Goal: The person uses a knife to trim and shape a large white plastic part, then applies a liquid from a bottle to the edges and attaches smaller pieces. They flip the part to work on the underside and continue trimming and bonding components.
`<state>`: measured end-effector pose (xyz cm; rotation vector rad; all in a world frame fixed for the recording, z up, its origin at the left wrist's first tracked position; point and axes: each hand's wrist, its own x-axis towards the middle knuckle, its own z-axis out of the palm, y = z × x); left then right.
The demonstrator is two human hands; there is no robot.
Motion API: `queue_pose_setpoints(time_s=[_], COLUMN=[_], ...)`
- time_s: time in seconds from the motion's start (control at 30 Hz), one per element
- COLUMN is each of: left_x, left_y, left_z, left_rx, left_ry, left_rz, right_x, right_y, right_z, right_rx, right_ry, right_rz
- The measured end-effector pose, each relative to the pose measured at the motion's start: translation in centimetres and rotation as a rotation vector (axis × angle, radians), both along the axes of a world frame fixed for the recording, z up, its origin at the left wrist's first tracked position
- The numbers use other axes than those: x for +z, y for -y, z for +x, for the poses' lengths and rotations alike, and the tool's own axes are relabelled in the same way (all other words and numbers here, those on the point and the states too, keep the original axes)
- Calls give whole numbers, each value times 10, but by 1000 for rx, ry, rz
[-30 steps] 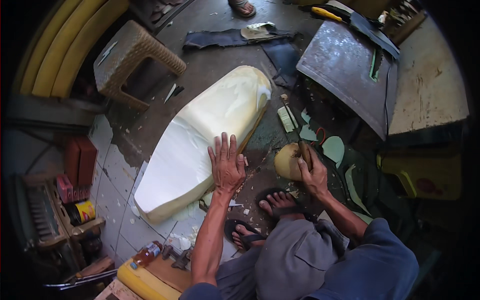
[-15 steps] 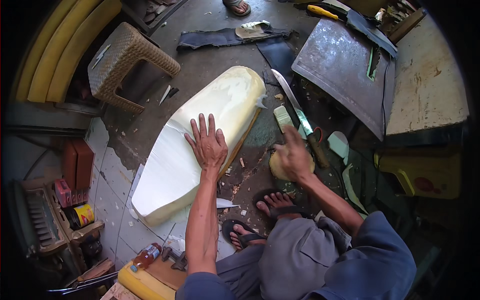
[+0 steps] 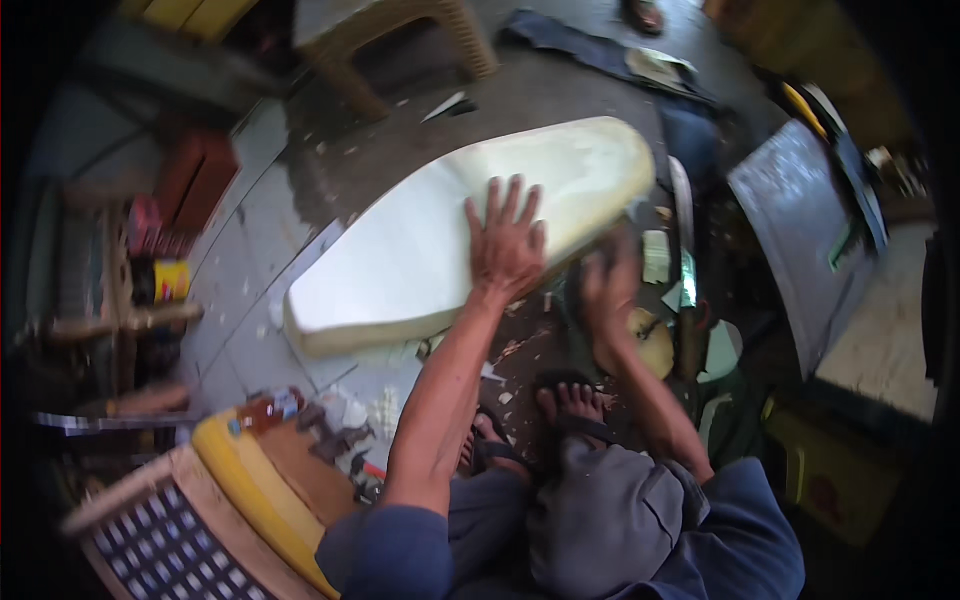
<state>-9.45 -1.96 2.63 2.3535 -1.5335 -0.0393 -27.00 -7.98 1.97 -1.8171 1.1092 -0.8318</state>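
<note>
My left hand (image 3: 507,245) lay flat, fingers spread wide, on the foam slab (image 3: 450,240), whose long axis ran crosswise under them, while my blurred right hand (image 3: 608,290) sat just beside its near edge, grip untellable.

floor (image 3: 300,230), foam slab (image 3: 420,250), scraps (image 3: 520,345), stool (image 3: 400,40)

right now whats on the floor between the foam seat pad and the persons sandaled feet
In the head view, the stretch of floor between the pale foam pad and the feet holds only small foam scraps and crumbs; the left forearm crosses above it.
</note>
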Motion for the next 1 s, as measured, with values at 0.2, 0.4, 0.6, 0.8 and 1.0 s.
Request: queue_pose_setpoints(time_s=[0.2,0.4,0.6,0.8,1.0], left_x=[8,37,-11,-11,-13], left_y=[-98,-233,-221,-227,-221], left_z=[70,156,111,138,140], left_rx=[-332,140,327,300,621], left_ry=[-157,187,390,345,300], left_rz=[223,371,-9,-85,-288], right_x=[9,2,17,-16,-19], right_y=[86,93,108,106,102], right_z=[-12,-27,84,105,97], right_rx=[6,68,363,422,399], right_ry=[-391,-392,-592,-803,-817], right_rz=[49,-368,-593,-563,-530])
